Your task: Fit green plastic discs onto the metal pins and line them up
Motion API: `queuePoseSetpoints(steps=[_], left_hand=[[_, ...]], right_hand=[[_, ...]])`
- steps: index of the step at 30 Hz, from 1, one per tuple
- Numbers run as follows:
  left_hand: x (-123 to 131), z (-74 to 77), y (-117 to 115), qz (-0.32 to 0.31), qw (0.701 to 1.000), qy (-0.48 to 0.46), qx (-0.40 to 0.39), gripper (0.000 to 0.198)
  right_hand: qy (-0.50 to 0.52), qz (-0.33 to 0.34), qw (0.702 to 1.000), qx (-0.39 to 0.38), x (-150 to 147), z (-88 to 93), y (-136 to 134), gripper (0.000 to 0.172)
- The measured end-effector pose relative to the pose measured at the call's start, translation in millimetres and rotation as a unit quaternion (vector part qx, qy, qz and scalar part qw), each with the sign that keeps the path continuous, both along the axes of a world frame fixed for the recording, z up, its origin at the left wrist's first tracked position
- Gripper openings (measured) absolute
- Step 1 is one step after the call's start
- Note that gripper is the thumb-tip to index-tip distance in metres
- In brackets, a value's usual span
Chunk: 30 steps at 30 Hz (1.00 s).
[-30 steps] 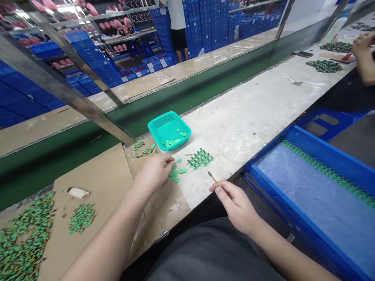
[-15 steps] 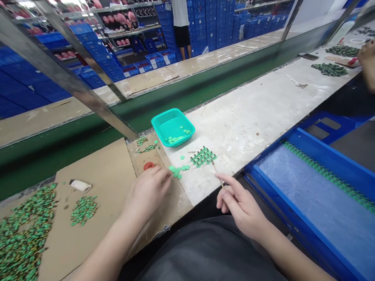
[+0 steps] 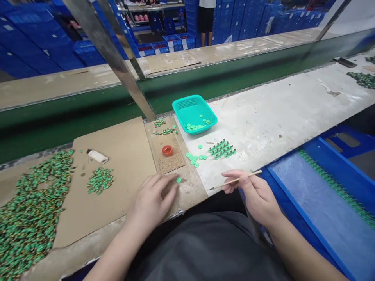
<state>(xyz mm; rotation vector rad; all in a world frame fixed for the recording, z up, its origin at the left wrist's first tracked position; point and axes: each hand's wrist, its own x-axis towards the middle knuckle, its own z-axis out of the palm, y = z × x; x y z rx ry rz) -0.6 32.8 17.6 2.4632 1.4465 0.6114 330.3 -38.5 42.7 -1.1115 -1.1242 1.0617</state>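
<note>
My left hand [image 3: 154, 198] is low over the table's near edge, with a small round green disc [image 3: 178, 180] pinched at the tips of its thumb and forefinger. My right hand [image 3: 254, 192] is closed around a thin paintbrush [image 3: 231, 183] whose dark tip points left towards the disc. Beyond the hands lies a small group of loose green discs [image 3: 193, 160]. To their right stand rows of green discs with dark-topped pieces upright on them [image 3: 222, 149]. A small red cup [image 3: 167, 151] sits on a brown textured board [image 3: 172, 164].
A turquoise basket [image 3: 179, 114] holding some green discs stands at the back. On the left are a cardboard sheet [image 3: 125, 156], a white bottle [image 3: 98, 156] and a large heap of small green pieces [image 3: 32, 210]. A blue crate [image 3: 310, 195] is at the right.
My left hand has drawn back from the loose discs with one disc at its fingertips. The brush has swung from the standing rows to point left. The view has shifted left and down.
</note>
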Motion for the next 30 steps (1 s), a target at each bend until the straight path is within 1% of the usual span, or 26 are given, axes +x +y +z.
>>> queuePoseSetpoints(steps=[2,4,6,8,10,11,14,16,19,22,25,28,30], left_hand=[[5.1,-4.0,2.0,-0.005,1.000,-0.002,0.012,0.031],[7.4,-7.2,2.9,-0.003,1.000,0.000,0.024,0.029],[6.0,-9.2,1.2,0.009,0.999,0.002,0.040,0.034],[2.0,-10.3,-2.7,0.017,0.998,0.000,0.054,0.036],[-2.3,-11.6,-6.6,0.009,0.998,-0.007,0.060,0.028],[-3.8,-12.5,-8.0,0.000,0.998,-0.011,0.061,0.025],[-5.4,-15.6,-10.4,-0.013,0.997,-0.017,0.074,0.024],[-5.4,-16.5,-12.4,-0.001,0.996,-0.017,0.088,0.023],[-7.8,-15.2,-18.2,0.014,0.994,-0.018,0.105,0.022],[-13.1,-13.4,-25.3,-0.024,0.991,-0.026,0.129,0.017],[-17.1,-13.7,-31.0,-0.066,0.987,-0.028,0.141,0.023],[-17.3,-15.3,-34.8,-0.067,0.986,-0.020,0.149,0.028],[-16.8,-16.8,-36.1,-0.059,0.985,-0.014,0.159,0.027]], right_hand=[[-0.021,-0.013,1.000,-0.014,-7.3,-1.6,8.6,0.045],[-0.029,-0.019,0.999,-0.033,-15.6,-2.3,17.1,0.040],[-0.033,-0.018,0.998,-0.047,-24.7,-2.3,24.7,0.035],[-0.033,-0.015,0.998,-0.053,-33.6,-2.2,30.4,0.035],[-0.020,-0.013,0.998,-0.056,-41.3,-1.8,34.2,0.037],[-0.011,-0.008,0.998,-0.058,-44.6,-1.6,35.7,0.037],[0.001,0.026,0.997,-0.068,-52.2,-1.0,40.3,0.035],[-0.013,0.045,0.996,-0.073,-56.6,-1.0,44.7,0.036],[-0.045,0.046,0.996,-0.067,-64.5,-1.6,54.9,0.032],[-0.088,0.037,0.995,-0.033,-74.9,-1.6,71.7,0.035],[-0.131,0.023,0.990,0.037,-87.7,1.1,98.6,0.040],[-0.161,0.044,0.981,0.096,-103.8,4.9,135.0,0.041],[-0.185,0.069,0.969,0.148,-115.0,5.2,159.7,0.040]])
